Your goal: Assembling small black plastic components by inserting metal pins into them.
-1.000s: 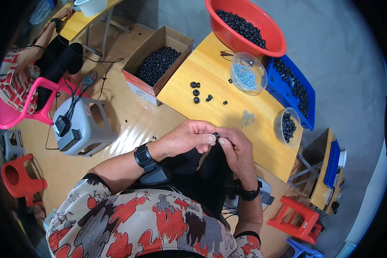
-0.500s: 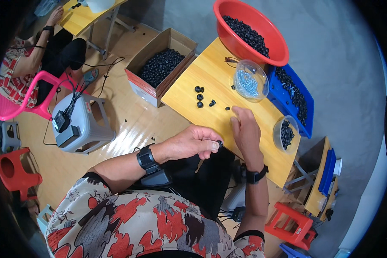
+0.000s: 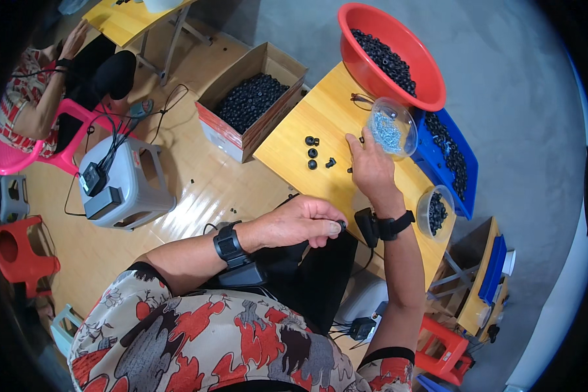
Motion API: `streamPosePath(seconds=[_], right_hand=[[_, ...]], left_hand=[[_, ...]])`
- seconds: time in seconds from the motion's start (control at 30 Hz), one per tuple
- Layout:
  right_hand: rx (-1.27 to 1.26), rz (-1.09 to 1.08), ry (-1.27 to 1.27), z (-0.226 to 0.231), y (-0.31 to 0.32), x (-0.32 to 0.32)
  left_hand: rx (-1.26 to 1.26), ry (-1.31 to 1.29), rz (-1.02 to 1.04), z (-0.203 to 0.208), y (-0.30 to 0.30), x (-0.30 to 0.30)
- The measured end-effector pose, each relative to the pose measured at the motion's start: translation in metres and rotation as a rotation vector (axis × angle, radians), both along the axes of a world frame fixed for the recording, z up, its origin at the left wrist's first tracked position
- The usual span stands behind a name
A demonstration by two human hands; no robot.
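Note:
My left hand [image 3: 305, 221] is closed, thumb against fingers, pinching a small black part [image 3: 342, 225] at the table's near edge. Over the tabletop, my right hand [image 3: 374, 171] reaches forward with its fingers apart. Its fingertips are by the left rim of a clear round tub [image 3: 409, 138] that holds small silvery-blue pieces [image 3: 387, 132], perhaps screws. I see nothing held in it. Left of this hand, several black round parts [image 3: 312, 153] lie in a short row, with a black stemmed piece [image 3: 330, 162] beside them. Another dark bit shows by the right hand's edge.
On the yellow table [image 3: 293, 137] stand a red basin [image 3: 431, 88] of black parts, a blue tray [image 3: 464, 202], a second clear tub [image 3: 436, 212] and eyeglasses [image 3: 362, 100]. A cardboard box [image 3: 222, 134] of black parts stands left. Further left are a grey stool [image 3: 127, 183] and a seated person.
My right hand has moved forward, from above the near part of the table to the tub of silvery-blue pieces. My left hand keeps its pinch on the black part, shifted slightly right.

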State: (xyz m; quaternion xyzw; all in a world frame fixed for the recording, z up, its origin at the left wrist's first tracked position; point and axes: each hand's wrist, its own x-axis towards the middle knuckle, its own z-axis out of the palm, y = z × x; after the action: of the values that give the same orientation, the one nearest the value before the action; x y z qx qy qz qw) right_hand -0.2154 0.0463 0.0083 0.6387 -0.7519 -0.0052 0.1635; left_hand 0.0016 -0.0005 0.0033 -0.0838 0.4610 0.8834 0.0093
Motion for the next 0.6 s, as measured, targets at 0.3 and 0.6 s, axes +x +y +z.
streamPosePath(seconds=[0.3, 0.6], right_hand=[[-0.137, 0.073, -0.209, -0.001, 0.015, 0.002], [-0.047, 0.038, -0.413, 0.005, 0.045, 0.02]], left_hand=[[-0.002, -0.002, 0.003, 0.0, 0.0, 0.0], [0.031, -0.004, 0.007, -0.006, 0.0, -0.003]])
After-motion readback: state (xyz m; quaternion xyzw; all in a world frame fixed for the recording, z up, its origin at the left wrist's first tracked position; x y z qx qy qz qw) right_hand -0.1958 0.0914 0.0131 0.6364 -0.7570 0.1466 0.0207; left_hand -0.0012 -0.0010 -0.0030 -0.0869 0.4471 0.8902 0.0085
